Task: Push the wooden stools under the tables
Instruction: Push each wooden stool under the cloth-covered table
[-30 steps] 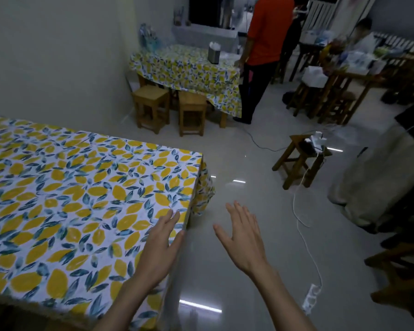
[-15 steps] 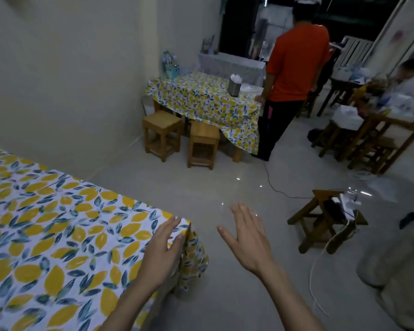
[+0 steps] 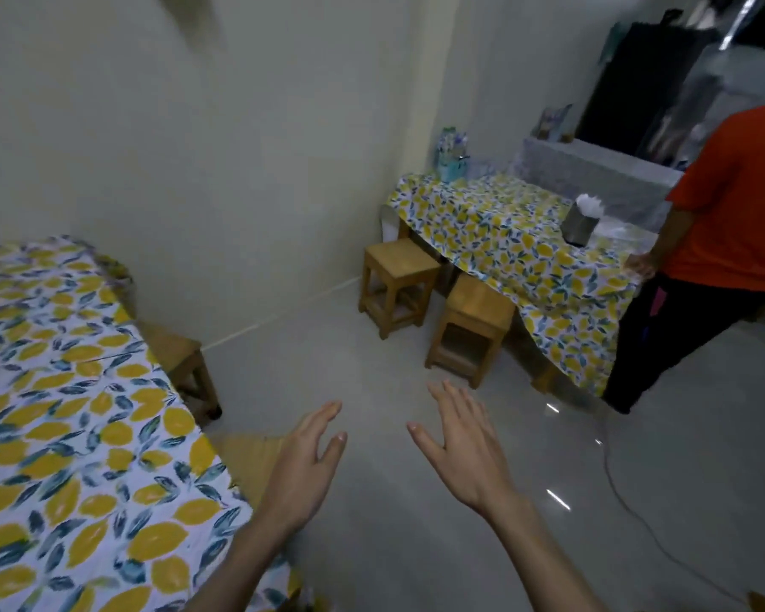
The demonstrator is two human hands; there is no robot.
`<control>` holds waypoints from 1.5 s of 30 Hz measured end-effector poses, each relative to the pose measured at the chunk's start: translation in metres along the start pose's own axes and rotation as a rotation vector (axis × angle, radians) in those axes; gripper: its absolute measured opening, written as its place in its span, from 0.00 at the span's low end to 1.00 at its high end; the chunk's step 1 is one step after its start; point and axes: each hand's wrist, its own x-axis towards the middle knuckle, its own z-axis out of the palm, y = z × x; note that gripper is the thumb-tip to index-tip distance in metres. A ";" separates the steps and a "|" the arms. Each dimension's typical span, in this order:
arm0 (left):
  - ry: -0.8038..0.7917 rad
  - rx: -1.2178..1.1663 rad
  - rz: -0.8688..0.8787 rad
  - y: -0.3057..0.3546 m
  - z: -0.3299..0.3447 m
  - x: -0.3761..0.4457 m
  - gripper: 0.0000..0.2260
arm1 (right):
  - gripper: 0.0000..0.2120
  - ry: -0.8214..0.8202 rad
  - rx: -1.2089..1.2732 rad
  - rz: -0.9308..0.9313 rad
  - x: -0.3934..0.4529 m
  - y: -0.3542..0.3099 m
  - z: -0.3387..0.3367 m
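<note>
Far left, the near table (image 3: 63,390) under its lemon-print cloth runs along the wall, and a wooden stool (image 3: 186,360) pokes out from beneath its far edge, seat partly hidden by the cloth, legs on the floor beside the wall. Closer in, a second stool (image 3: 248,457) shows only a wedge of its seat at the table's near right edge, just beside the left hand (image 3: 305,470). That hand hangs open above the stool's corner, fingers straight and close together, thumb held apart, gripping nothing. Whether it touches the seat cannot be told. Next across, the right hand (image 3: 464,452) floats over the bare grey floor (image 3: 372,390), palm down, fingers loosely fanned, thumb out to the side, empty. Beyond the hands, two more stools stand at the front edge of the far table (image 3: 504,231): the left stool (image 3: 396,284) sits fully out near the wall, the right stool (image 3: 473,333) has its seat partly tucked below the hanging cloth. A metal napkin holder (image 3: 581,225) rests on that table near its right edge. Far right, a person in an orange shirt (image 3: 734,205) stands against the table's end.
</note>
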 end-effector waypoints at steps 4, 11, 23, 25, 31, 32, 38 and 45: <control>0.123 0.050 -0.127 0.013 0.025 0.051 0.18 | 0.33 -0.081 0.008 -0.154 0.093 0.033 -0.017; 0.317 0.115 -0.331 -0.003 0.042 0.141 0.22 | 0.33 -0.187 0.036 -0.388 0.241 0.035 -0.002; 0.558 0.120 -0.510 -0.074 -0.005 0.346 0.23 | 0.32 -0.286 0.174 -0.649 0.509 -0.051 0.023; 0.581 0.143 -0.545 -0.087 -0.015 0.367 0.24 | 0.33 -0.327 0.205 -0.697 0.545 -0.068 0.034; 0.699 0.178 -0.754 -0.140 -0.035 0.419 0.24 | 0.36 -0.459 0.182 -0.892 0.652 -0.128 0.100; 0.737 0.169 -0.794 -0.148 -0.036 0.427 0.24 | 0.38 -0.485 0.178 -0.933 0.669 -0.138 0.112; 0.915 0.124 -1.036 -0.193 -0.028 0.473 0.24 | 0.44 -0.674 0.059 -1.199 0.753 -0.188 0.178; 0.953 0.101 -1.167 -0.288 -0.032 0.502 0.24 | 0.45 -0.832 -0.040 -1.457 0.800 -0.252 0.289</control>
